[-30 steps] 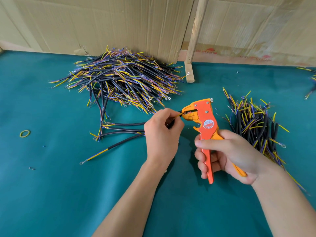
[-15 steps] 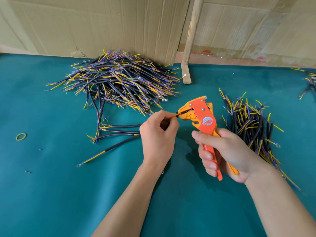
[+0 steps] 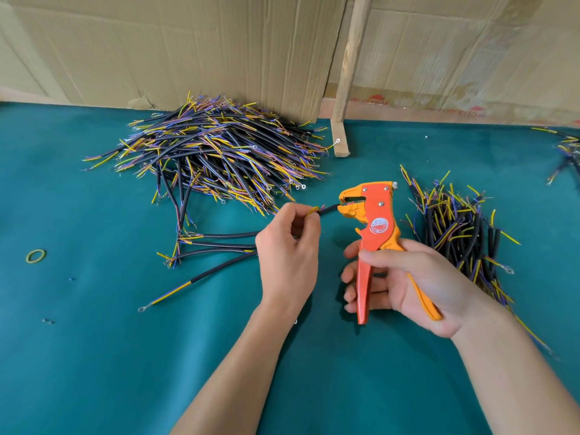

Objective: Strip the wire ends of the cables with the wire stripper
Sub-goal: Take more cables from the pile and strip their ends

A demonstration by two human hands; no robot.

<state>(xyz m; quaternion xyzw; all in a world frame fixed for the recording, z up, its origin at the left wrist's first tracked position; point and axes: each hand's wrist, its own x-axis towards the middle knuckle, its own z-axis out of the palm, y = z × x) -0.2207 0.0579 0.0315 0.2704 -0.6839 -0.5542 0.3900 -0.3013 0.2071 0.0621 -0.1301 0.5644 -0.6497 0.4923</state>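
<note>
Left hand: the left hand (image 3: pixel 290 251) pinches a short black-sheathed cable (image 3: pixel 326 210) between thumb and curled fingers, its yellow wire ends poking out at the fingertips.
Cable: it runs from the left hand's fingers rightward, and its far end sits in the mouth of the stripper.
Right hand: the right hand (image 3: pixel 408 282) grips the two handles of an orange and red plastic wire stripper (image 3: pixel 375 226), thumb across the front, fingers wrapped behind; the handles stand spread apart.
Stripper: held upright above the teal cloth table (image 3: pixel 94 356), head pointing left toward the left hand.
Large pile: a heap of black cables with yellow, blue and purple wire ends (image 3: pixel 219 155) lies at the back, against the brown cardboard wall (image 3: pixel 188 48).
Small pile: a bundle of similar cables (image 3: pixel 461 233) lies just right of the stripper.
Loose cables: a few single cables (image 3: pixel 216 244) lie left of the left hand.
Band: a yellow rubber band (image 3: pixel 35 256) lies far left.
</note>
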